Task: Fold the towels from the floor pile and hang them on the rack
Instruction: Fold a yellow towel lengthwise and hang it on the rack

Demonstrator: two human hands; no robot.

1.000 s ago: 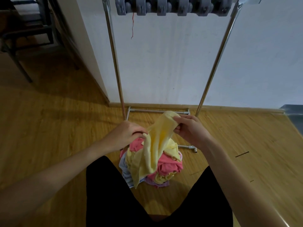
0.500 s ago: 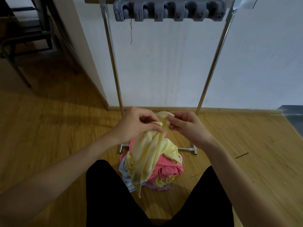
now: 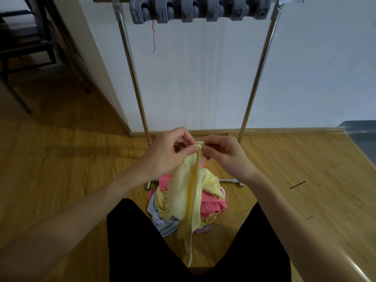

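Observation:
A pale yellow towel (image 3: 187, 196) hangs lengthwise in front of me, pinched at its top edge by both hands. My left hand (image 3: 164, 155) and my right hand (image 3: 225, 153) sit close together, fingers closed on that top edge. Below lies the floor pile (image 3: 211, 206) of pink, yellow and light blue towels, partly hidden by the hanging towel. The metal rack (image 3: 134, 78) stands against the white wall, with a grey row of clips (image 3: 197, 9) across its top bar. No towel is visible on the rack.
The rack's foot bar (image 3: 232, 181) runs on the wooden floor (image 3: 61, 169) just behind the pile. My black-clad legs (image 3: 138, 247) flank the pile. A dark chair frame (image 3: 24, 49) stands at far left, and a grey object (image 3: 362, 137) at the right edge.
My hands rose and came together at the towel's top edge. The yellow towel now hangs longer and narrower, lifted further off the pile.

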